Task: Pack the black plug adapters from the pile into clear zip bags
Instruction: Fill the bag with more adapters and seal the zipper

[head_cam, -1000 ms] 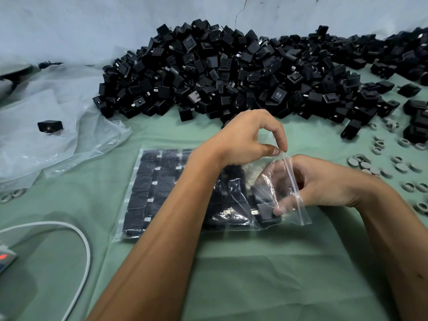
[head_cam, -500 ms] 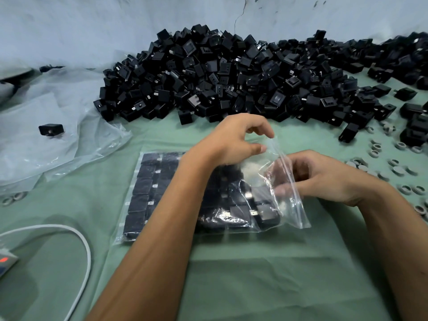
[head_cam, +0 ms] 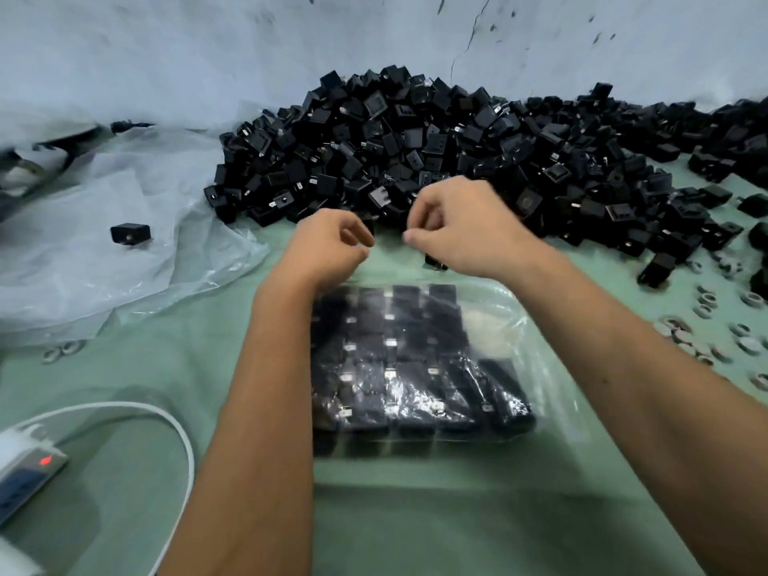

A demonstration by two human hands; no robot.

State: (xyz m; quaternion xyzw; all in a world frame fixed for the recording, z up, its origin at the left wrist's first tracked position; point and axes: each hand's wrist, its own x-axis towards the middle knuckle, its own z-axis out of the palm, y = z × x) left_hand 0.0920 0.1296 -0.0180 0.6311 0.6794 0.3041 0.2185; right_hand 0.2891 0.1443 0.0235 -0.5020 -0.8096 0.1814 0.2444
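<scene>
Clear, crinkly plastic is catching the light on the zip bag lying in the middle of the green cloth, and rows of square black adapters are showing through it, their small metal prongs glinting. Your forearms are reaching over the bag, covering its left edge; its far edge is disappearing under your wrists. Your left hand is sitting with its fingers curled and the thumb close to the forefinger, and your right hand is doing the same just beside it, fingertips nearly meeting across a small gap. Both hands are blurred, so whether either one is pinching the bag's thin strip or nothing at all is impossible to tell. A single dark adapter is peeking out from under your right hand. The pile of adapters, boxy and matte, is heaping along the cloth's far edge against the pale wall and running out of view at the right. Loose, filmy plastic sheeting is lying crumpled toward the far left corner with one stray adapter on it. Small grey rings are scattering along the right edge. A white cable is looping near the left edge to a power strip that is partly cut off.
</scene>
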